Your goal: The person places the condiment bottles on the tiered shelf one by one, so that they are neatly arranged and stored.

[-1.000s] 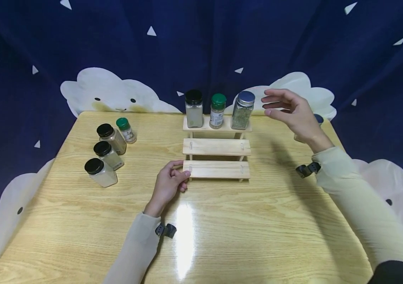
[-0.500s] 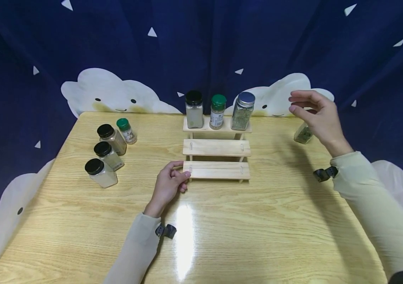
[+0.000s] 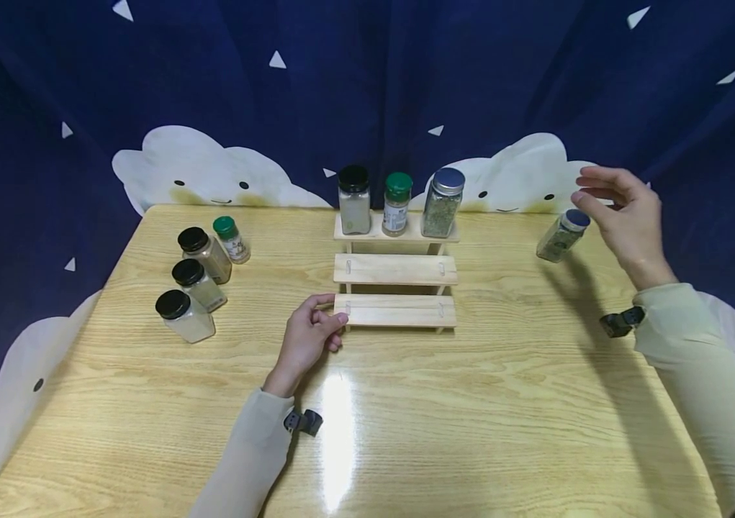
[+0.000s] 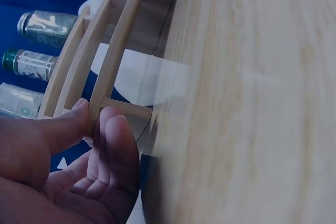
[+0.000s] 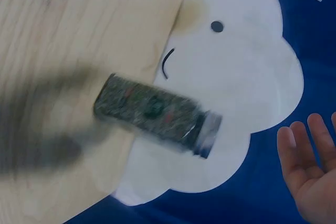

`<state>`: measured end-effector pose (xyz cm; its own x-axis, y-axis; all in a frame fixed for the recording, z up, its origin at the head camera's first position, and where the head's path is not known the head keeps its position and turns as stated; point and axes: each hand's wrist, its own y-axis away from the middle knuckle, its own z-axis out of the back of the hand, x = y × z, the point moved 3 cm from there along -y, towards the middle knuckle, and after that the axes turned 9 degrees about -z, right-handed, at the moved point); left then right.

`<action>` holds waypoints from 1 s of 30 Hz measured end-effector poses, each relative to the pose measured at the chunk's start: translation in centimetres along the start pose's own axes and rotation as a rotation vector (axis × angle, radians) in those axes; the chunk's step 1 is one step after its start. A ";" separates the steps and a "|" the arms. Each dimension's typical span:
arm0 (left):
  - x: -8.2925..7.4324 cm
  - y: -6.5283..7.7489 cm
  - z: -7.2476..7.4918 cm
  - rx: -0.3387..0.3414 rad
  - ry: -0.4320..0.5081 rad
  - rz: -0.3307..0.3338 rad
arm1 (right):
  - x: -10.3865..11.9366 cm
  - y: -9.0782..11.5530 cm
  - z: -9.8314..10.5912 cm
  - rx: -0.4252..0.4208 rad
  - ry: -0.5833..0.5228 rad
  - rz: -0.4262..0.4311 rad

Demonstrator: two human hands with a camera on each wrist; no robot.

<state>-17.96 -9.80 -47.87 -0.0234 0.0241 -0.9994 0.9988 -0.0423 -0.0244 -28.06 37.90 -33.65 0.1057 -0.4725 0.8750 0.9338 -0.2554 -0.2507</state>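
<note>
My left hand pinches the left end of the lowest step of a three-step wooden rack; in the left wrist view the thumb lies on one side of the board and the fingers on the other. My right hand hovers with nothing in it, fingers loosely bent, above and right of a spice jar of green herbs with a blue-topped metal lid. This jar stands on the table and appears in the right wrist view. On the top step are a black-lidded jar, a green-capped bottle and another herb jar.
At the left of the table stand a green-capped bottle and three black-lidded jars, the nearest jar towards the front. A dark blue curtain with white clouds hangs right behind the table's back edge.
My right hand has moved right, away from the rack and over to the herb jar at the right, which now shows whole. The left hand has stayed at the rack.
</note>
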 end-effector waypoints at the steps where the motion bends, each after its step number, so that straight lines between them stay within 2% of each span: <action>1: 0.0 0.0 0.0 0.001 0.004 -0.004 | -0.3 -0.1 0.2 -0.008 0.000 -0.008; 9: 0.0 -0.1 -0.1 -0.006 0.003 0.023 | -2.0 -0.6 1.0 -0.027 0.007 -0.077; 20: 0.0 -0.2 -0.3 -0.008 -0.002 0.030 | -5.0 -1.0 1.4 0.082 0.196 -0.177; 24: 0.0 -0.1 -0.2 -0.010 -0.005 0.028 | -5.7 -1.1 1.5 0.150 0.263 -0.224; 30: 0.1 -0.1 -0.1 -0.012 0.001 0.032 | -6.7 -1.2 1.2 0.199 0.274 -0.252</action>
<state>-18.05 -9.71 -48.02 0.0090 0.0243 -0.9997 0.9995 -0.0313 0.0083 -29.45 42.36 -38.72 -0.2043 -0.6300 0.7492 0.9695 -0.2363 0.0657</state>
